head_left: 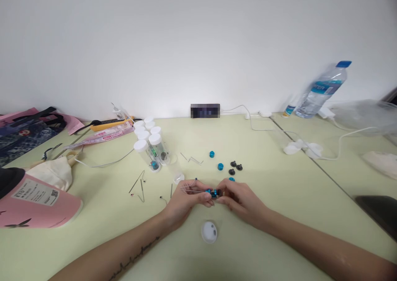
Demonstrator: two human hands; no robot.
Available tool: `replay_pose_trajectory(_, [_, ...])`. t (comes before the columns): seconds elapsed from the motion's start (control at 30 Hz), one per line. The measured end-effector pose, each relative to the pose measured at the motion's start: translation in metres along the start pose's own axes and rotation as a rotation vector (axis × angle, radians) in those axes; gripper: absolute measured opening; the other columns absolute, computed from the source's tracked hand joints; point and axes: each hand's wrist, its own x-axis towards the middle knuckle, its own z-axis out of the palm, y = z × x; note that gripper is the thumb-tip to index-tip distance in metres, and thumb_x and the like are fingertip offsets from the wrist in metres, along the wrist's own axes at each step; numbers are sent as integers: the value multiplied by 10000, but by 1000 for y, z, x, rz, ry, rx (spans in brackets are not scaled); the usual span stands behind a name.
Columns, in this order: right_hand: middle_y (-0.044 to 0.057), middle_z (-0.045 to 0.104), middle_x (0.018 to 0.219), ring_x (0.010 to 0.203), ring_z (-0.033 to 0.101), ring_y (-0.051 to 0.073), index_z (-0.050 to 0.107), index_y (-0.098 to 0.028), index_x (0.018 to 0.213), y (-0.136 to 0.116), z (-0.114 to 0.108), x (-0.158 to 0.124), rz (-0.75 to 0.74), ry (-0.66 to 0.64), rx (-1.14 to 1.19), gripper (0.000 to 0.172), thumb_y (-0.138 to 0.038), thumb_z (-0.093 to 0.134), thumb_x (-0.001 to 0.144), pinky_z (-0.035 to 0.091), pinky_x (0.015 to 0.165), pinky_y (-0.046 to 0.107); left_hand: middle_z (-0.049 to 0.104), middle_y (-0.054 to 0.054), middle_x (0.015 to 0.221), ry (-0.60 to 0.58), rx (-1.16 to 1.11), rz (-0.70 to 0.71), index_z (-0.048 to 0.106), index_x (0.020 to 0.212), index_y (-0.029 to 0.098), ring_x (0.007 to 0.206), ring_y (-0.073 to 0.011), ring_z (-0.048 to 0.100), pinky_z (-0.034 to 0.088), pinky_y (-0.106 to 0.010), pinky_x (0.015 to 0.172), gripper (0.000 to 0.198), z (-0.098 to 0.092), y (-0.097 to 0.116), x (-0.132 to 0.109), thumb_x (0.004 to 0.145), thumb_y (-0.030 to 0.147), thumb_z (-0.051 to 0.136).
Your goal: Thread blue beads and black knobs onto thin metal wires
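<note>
Both hands meet low in the middle of the head view around a small blue-and-black part [213, 193], held level above the table. My left hand [185, 198] pinches its left end, and a thin wire [190, 188] also runs across those fingers. At the other end, my right hand [243, 199] grips the black tip between thumb and fingers. Fingers hide much of the part. Small blue knob-like pieces [220, 166] and black flanged pieces [236, 166] lie beyond the right hand. A white round lid [209, 232] with small dark bits in it sits nearer me.
Clear tubes with white caps [155, 139] stand at left, beside bent metal rods [142, 190]. A pink cup [51, 200] is at far left. Against the wall are a dark-screened device [205, 111] and a leaning water bottle [324, 90]. A white cable [291, 131] crosses the right side.
</note>
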Motion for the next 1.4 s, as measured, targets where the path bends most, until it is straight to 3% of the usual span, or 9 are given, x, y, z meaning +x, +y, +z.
replay_pose_trajectory(0.1, [-17, 553, 625, 559, 490, 114, 520, -191, 735, -1, -1, 0, -21, -34, 1, 257, -305, 426, 945, 357, 540, 217, 729, -67, 723, -8, 8, -5, 696, 798, 104, 634, -132, 660, 518, -236, 642, 170, 0, -1, 0, 675, 185, 780])
replay_pose_trajectory(0.27, [-38, 548, 625, 534, 478, 110, 526, -196, 884, 1, 2, 1, 6, 20, 31, 51, -246, 533, 883, 349, 525, 208, 726, -61, 691, -2, -1, 5, 699, 797, 106, 624, -125, 659, 512, -227, 641, 156, 0, -1, 1, 688, 193, 771])
replay_pose_trajectory(0.47, [-26, 551, 618, 560, 490, 108, 514, -189, 729, 0, 0, 0, -24, -45, 23, 222, -287, 470, 923, 353, 542, 205, 729, -64, 707, -11, 19, -5, 698, 783, 109, 612, -130, 657, 513, -239, 628, 170, 0, 0, 0, 667, 197, 785])
replay_pose_trajectory(0.67, [-46, 525, 600, 525, 457, 107, 524, -194, 894, -1, 0, 0, 20, -3, 18, 113, -305, 547, 887, 326, 507, 200, 727, -61, 691, -3, 6, 5, 698, 794, 110, 622, -121, 656, 508, -221, 640, 149, 0, -1, 0, 691, 191, 768])
replay_pose_trajectory(0.83, [-20, 558, 632, 565, 484, 110, 511, -190, 726, -1, -1, 1, -22, -49, -5, 243, -307, 455, 932, 340, 539, 205, 732, -73, 731, -15, 22, -9, 700, 786, 108, 631, -135, 658, 516, -241, 640, 169, 0, 0, -1, 668, 194, 784])
replay_pose_trajectory(1.03, [-49, 503, 582, 527, 457, 109, 532, -193, 853, 0, 1, 1, 24, -1, 35, 102, -287, 570, 867, 330, 510, 200, 729, -63, 704, -3, 20, 3, 704, 786, 113, 603, -124, 650, 510, -238, 640, 169, 0, 0, 0, 672, 210, 782])
replay_pose_trajectory(1.4, [-37, 525, 601, 547, 466, 110, 511, -195, 762, 0, -1, 0, 4, -30, 19, 169, -305, 530, 889, 335, 520, 201, 723, -54, 694, -11, 16, -2, 701, 766, 114, 596, -119, 642, 508, -232, 615, 155, 1, 1, -1, 667, 199, 785])
